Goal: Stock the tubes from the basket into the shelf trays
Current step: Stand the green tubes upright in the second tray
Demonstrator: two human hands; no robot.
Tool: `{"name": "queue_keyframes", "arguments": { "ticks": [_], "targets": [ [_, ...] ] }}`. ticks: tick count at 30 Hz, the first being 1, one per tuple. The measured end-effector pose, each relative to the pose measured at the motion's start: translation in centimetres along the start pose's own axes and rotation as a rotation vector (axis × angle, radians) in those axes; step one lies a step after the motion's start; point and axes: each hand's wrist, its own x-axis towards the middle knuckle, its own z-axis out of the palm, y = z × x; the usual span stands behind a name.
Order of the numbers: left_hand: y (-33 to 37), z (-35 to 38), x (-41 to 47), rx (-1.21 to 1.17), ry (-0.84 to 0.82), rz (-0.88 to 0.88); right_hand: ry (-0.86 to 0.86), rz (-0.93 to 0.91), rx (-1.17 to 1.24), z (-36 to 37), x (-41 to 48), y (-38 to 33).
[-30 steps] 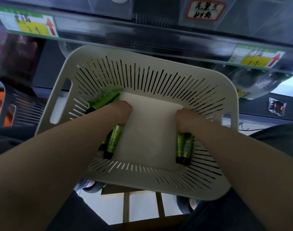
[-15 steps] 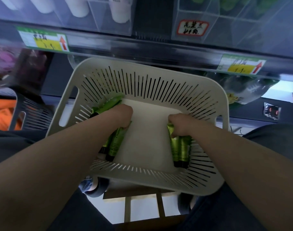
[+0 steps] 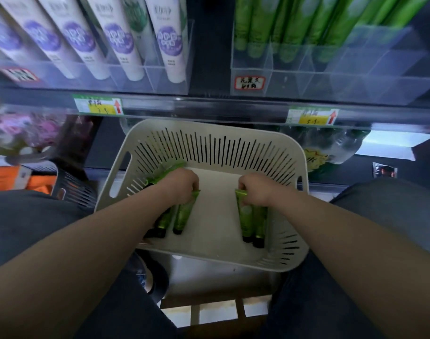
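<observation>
Head view: in the white slotted basket (image 3: 297, 152), the left hand (image 3: 182, 185) and the right hand (image 3: 255, 192) each curl around a bunch of green tubes (image 3: 248, 221). The tubes' long axes run near-to-far, dark caps toward the near wall. The handwritten label (image 3: 250, 83) on the clear shelf tray (image 3: 343, 77) is illegible.

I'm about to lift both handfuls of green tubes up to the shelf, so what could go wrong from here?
The left hand and right hand each grip several green tubes near one end, so one may slip out during the lift. The clear tray above has narrow dividers and is partly filled; pushing in a whole handful could jam or knock over what stands there.
</observation>
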Motion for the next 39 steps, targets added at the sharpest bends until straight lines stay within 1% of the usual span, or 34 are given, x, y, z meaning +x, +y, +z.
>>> {"name": "queue_keyframes", "arguments": {
  "ticks": [9,16,20,26,29,34,39],
  "targets": [
    [2.2,-4.2,-3.6,-0.107,0.226,0.012,0.175,-0.040,0.119,-3.6,-4.2,-1.6],
    [4.7,-8.4,-5.4,-0.131,0.391,0.053,0.382,-0.082,0.236,-7.2,-7.9,-1.9],
    [6.6,-10.4,-6.4,-0.121,0.440,0.082,0.485,-0.105,0.293,-9.4,-9.9,-1.5],
    [9.6,-13.5,-8.0,-0.073,0.563,0.147,0.610,-0.136,0.296,-12.3,-12.8,-0.7],
    [11.1,-15.0,-8.5,-0.050,0.595,0.188,0.663,-0.149,0.296,-13.5,-14.2,-0.1],
    [14.0,-17.4,-9.0,-0.018,0.647,0.233,0.717,-0.180,0.323,-15.7,-16.4,1.1],
    [16.8,-19.8,-8.6,0.010,0.684,0.262,0.772,-0.174,0.319,-17.5,-18.0,2.4]
  ]
}}
